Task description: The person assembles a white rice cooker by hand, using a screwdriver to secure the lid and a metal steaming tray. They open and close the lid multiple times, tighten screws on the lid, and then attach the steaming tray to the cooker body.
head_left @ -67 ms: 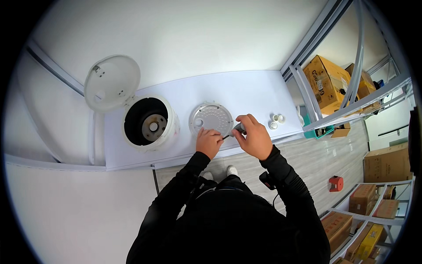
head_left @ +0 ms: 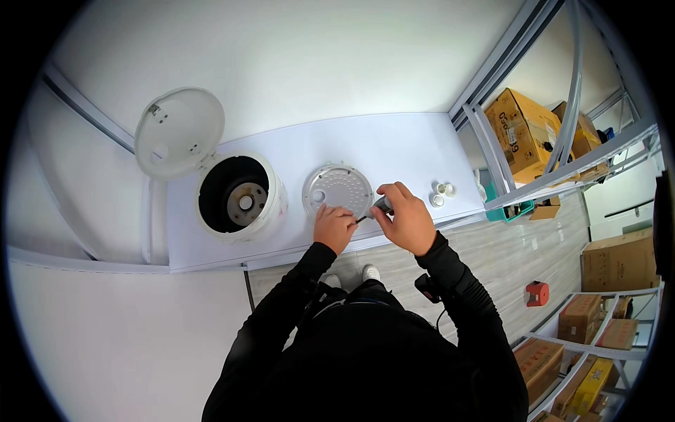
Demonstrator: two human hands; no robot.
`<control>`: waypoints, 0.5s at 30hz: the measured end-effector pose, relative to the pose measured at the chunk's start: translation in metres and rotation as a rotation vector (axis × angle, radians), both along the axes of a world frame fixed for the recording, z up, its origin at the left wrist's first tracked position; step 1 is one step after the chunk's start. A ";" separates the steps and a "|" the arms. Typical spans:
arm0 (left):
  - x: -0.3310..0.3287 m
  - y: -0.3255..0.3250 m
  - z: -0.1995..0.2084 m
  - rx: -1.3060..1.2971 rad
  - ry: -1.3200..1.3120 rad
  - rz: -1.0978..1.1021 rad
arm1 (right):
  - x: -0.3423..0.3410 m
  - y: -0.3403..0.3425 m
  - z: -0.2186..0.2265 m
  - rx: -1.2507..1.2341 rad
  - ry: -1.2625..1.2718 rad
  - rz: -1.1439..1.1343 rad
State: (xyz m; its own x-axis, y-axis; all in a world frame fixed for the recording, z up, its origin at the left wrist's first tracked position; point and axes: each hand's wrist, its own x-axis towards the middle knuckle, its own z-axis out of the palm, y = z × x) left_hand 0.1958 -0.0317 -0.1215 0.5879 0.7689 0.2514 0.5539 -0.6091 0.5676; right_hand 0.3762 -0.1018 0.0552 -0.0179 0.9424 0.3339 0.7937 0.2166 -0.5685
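Observation:
A round, pale plate dotted with small holes lies on the white table in front of me. My left hand has its fingers bent together over the near rim of this plate. In my right hand is a screwdriver with a grey handle, its thin dark shaft slanting down to the left. The shaft's end meets the fingertips of my left hand, and its tip is hidden there. To the left stands a white rice cooker with its lid raised and the heating plate showing inside.
Several small white cylindrical parts stand at the table's right end. Beyond them are a teal basket and a metal-framed shelf with cardboard boxes. A red stool is on the floor, near more boxes.

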 end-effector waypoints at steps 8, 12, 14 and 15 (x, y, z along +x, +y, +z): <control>-0.001 0.001 0.000 0.011 0.009 -0.009 | -0.003 0.004 0.001 -0.001 -0.112 -0.014; 0.000 0.002 0.000 -0.003 0.005 -0.013 | -0.009 0.009 0.011 -0.010 -0.310 -0.057; 0.002 0.001 0.000 0.016 -0.006 -0.003 | -0.013 0.012 0.016 -0.074 -0.398 -0.093; 0.002 0.002 0.000 0.027 0.003 0.000 | -0.015 0.015 0.019 -0.113 -0.433 -0.111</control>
